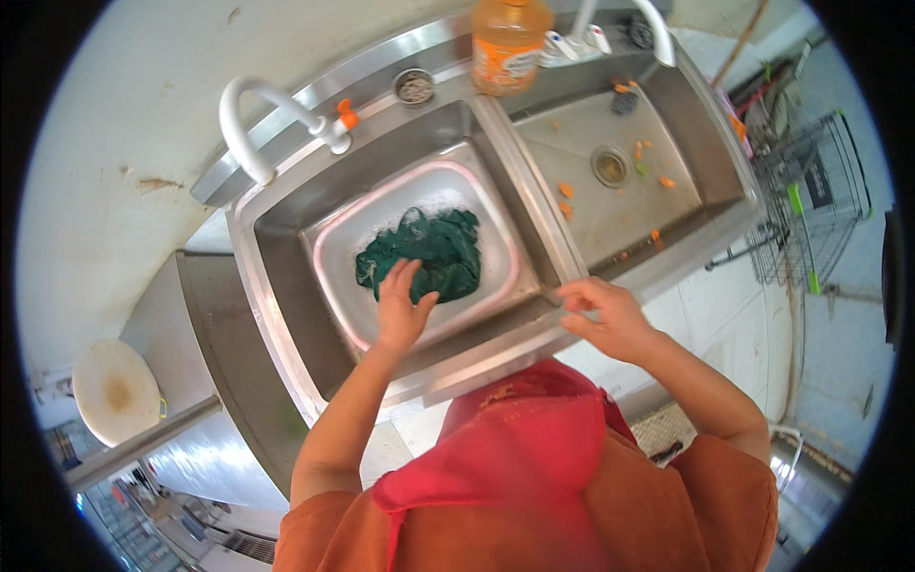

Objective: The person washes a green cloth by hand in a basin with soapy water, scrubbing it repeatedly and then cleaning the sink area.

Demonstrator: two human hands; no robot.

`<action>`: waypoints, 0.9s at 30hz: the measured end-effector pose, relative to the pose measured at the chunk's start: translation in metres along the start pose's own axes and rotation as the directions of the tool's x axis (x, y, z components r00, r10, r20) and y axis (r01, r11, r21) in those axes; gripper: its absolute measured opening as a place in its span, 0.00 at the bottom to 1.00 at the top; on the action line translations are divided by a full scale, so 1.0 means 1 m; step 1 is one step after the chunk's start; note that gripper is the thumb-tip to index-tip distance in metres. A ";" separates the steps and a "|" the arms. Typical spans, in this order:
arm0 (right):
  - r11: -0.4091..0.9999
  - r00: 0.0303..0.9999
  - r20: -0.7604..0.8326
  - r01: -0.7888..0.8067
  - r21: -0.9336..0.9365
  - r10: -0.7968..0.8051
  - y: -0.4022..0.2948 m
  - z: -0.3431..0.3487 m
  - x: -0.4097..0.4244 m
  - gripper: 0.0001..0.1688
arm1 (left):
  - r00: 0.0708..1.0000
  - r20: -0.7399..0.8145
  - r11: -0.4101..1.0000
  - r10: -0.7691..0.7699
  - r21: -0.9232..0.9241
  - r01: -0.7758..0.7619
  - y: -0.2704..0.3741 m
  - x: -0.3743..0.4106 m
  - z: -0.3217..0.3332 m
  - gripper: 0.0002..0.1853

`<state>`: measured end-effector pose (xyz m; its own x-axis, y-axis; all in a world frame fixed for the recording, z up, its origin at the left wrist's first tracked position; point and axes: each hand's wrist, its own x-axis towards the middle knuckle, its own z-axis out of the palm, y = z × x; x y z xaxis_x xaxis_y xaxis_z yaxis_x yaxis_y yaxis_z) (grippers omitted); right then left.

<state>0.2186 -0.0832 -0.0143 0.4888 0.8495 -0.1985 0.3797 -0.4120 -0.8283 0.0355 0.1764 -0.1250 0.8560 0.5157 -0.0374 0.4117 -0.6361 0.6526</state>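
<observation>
A wet dark green cloth (447,247) lies bunched in a pale basin with a pink rim (509,243), with some suds beside it. The basin sits inside the left bowl of a stainless steel sink (275,300). My left hand (404,307) reaches over the near edge of the basin, its fingers spread at the cloth; whether they press on it is hard to tell. Above the sink's front edge, near the divider between the bowls, hovers my right hand (607,318). Its fingers are loosely bent, thumb apart, and nothing shows between them.
A white gooseneck faucet (246,136) with an orange handle arches over the left bowl's back corner. Orange food scraps (566,190) surround the drain (611,166) in the right bowl. An orange-labelled jug (509,53) stands behind the divider. A wire shopping cart (808,193) is at right.
</observation>
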 end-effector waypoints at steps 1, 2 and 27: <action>0.998 0.998 0.002 0.055 0.015 -0.055 0.000 0.019 0.024 0.20 | 0.991 -0.017 0.983 -0.134 0.123 0.136 -0.022 0.001 0.005 0.36; 0.986 0.992 0.087 0.101 -0.133 -0.090 0.002 0.037 0.049 0.24 | 0.983 -0.024 0.964 -0.184 0.190 0.185 -0.040 0.004 0.011 0.41; 0.943 0.951 -0.292 -0.184 -0.276 0.100 0.107 0.221 0.230 0.45 | 0.739 -0.355 0.807 -0.573 -0.086 0.584 -0.146 0.051 0.078 0.39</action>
<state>0.1986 0.1412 -0.2640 0.7327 0.6701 -0.1187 0.4846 -0.6362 -0.6003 0.0430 0.2509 -0.2812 0.2861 0.9489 -0.1329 0.8052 -0.1629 0.5702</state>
